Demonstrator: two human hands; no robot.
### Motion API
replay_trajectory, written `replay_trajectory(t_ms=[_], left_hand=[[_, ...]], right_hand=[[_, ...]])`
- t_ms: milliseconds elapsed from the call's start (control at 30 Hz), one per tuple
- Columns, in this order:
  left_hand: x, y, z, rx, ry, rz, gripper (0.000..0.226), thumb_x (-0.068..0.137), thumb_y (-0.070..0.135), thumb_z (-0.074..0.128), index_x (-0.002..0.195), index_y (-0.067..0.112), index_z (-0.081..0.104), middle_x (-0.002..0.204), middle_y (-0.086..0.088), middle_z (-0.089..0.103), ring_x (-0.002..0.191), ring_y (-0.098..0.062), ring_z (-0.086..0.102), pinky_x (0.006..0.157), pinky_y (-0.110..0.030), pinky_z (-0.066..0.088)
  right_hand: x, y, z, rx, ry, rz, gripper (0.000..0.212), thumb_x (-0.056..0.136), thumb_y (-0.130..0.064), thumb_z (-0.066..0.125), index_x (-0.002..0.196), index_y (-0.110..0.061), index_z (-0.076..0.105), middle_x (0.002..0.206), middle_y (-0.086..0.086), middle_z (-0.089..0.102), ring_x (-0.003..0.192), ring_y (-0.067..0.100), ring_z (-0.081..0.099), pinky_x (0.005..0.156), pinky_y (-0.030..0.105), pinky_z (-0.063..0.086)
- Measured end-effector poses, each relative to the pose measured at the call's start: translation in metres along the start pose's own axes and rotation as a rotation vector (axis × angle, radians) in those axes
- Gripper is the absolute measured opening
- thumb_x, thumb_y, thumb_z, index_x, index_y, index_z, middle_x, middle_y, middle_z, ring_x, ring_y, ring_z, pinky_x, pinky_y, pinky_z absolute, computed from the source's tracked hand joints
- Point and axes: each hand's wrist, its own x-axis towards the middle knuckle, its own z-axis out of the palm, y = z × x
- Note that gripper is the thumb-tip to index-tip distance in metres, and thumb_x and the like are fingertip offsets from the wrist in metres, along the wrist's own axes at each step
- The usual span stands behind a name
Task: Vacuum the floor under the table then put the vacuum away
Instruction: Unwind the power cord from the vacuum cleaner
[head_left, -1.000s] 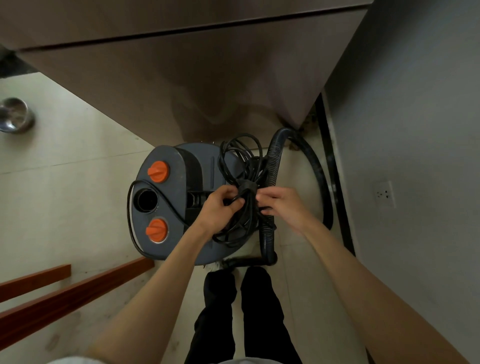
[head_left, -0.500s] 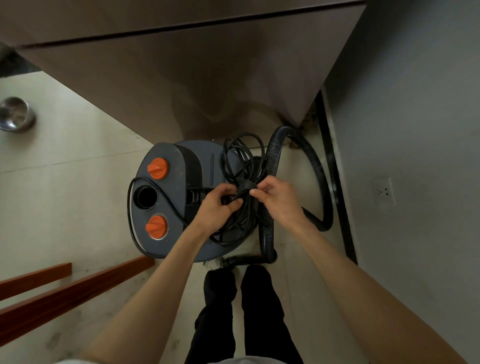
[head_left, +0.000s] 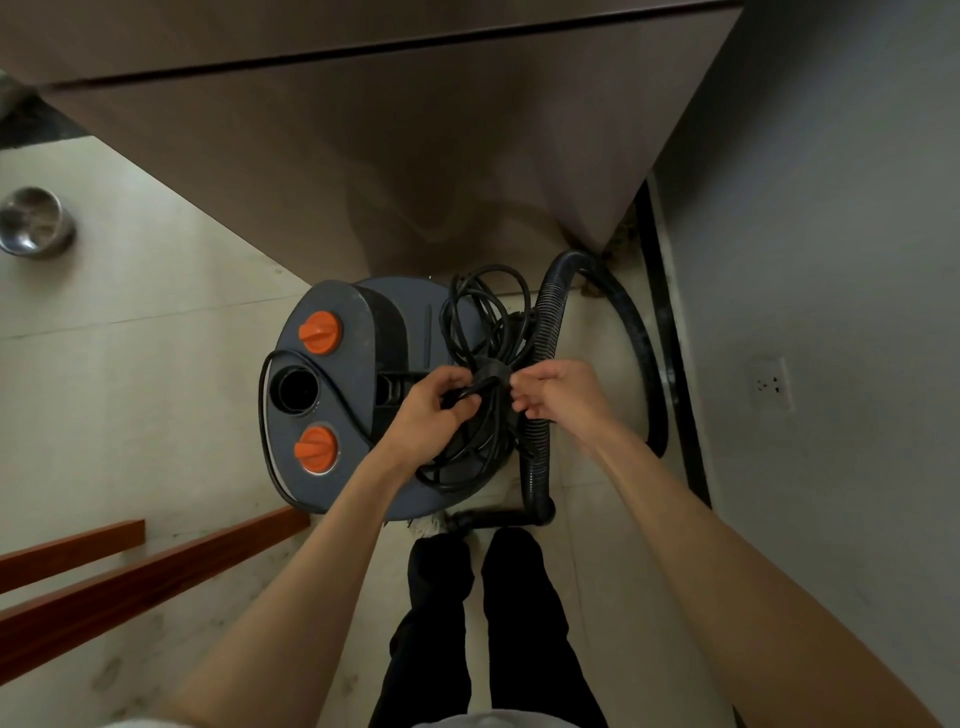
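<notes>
Left hand (head_left: 434, 415) gripping cord bundle (head_left: 480, 364) atop vacuum (head_left: 353, 395), ribbed hose (head_left: 545, 332) beside, cabinet (head_left: 415, 156) behind

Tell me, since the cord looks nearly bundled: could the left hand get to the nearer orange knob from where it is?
Probably yes. The left hand grips the cord right beside the nearer orange knob, with nothing between them, but it would have to let go.

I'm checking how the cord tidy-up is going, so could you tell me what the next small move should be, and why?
Probably the right hand should pull the strap snug around the coiled power cord. The left hand already grips the bundle at its middle on top of the vacuum, and the right fingers pinch at the strap's end, yet loops spread loosely either side.
</notes>
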Motion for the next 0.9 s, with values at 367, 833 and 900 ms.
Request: replay_trajectory(t_ms=[367,833,900], left_hand=[[0.003,0.006,0.007,0.258,0.058,0.044,0.028,0.09,0.006,0.057,0.118,0.008,0.055,0.116,-0.007,0.062,0.111,-0.022,0.055,0.092,-0.021,0.039],[0.001,0.002,0.003,0.068,-0.02,-0.052,0.026,0.085,0.003,0.065,0.108,0.013,0.061,0.106,-0.001,0.063,0.109,-0.02,0.058,0.102,-0.034,0.043],[0.0,0.003,0.0,0.045,-0.034,-0.031,0.029,0.084,0.002,0.065,0.112,0.01,0.059,0.105,-0.001,0.061,0.108,-0.018,0.057,0.101,-0.03,0.042]], right_hand=[[-0.01,-0.027,-0.001,-0.383,-0.109,-0.135,0.012,0.096,-0.012,0.05,0.09,-0.014,0.059,0.075,-0.006,0.06,0.058,0.001,0.054,0.048,0.009,0.037],[-0.01,0.007,0.003,0.26,-0.112,0.188,0.016,0.099,-0.017,0.047,0.099,-0.008,0.061,0.094,0.005,0.065,0.086,0.013,0.061,0.078,0.022,0.05],[-0.009,0.009,0.006,0.526,-0.177,0.211,0.015,0.098,-0.013,0.048,0.097,-0.008,0.062,0.093,0.007,0.068,0.087,0.014,0.065,0.073,0.021,0.053]])
